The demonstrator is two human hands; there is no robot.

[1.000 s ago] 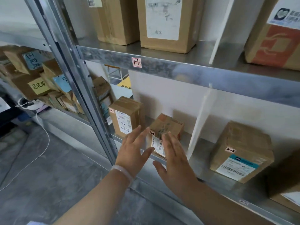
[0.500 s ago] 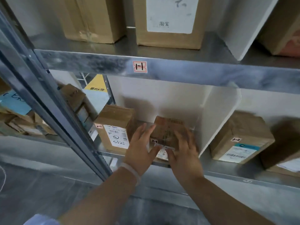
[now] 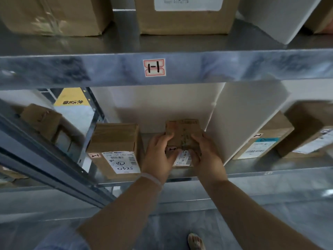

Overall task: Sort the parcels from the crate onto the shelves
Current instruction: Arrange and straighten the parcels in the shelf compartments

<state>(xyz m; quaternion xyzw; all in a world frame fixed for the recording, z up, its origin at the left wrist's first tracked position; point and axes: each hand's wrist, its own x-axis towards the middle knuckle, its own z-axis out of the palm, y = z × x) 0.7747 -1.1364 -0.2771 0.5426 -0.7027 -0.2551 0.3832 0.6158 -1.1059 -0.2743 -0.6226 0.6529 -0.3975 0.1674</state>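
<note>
A: What's around?

B: The lower shelf [image 3: 270, 169], with a white divider [image 3: 243, 120] and a big box [image 3: 115, 141] bounding 1 bay.

A: And the parcel [image 3: 183, 134]?

B: In that bay, near the front lip, with the box on its left and the divider on its right.

A: The grip?

B: 2 hands. The left hand [image 3: 158, 157] curls round its left edge and the right hand [image 3: 207, 157] round its right. Neither is nearer, because the parcel lies straight ahead between them. Its long axis seems to run back into the bay.

A: Different from 1 second ago?

B: Yes. Then the palms were flat and open against an angled parcel. Now the fingers wrap it and it sits square.
</note>
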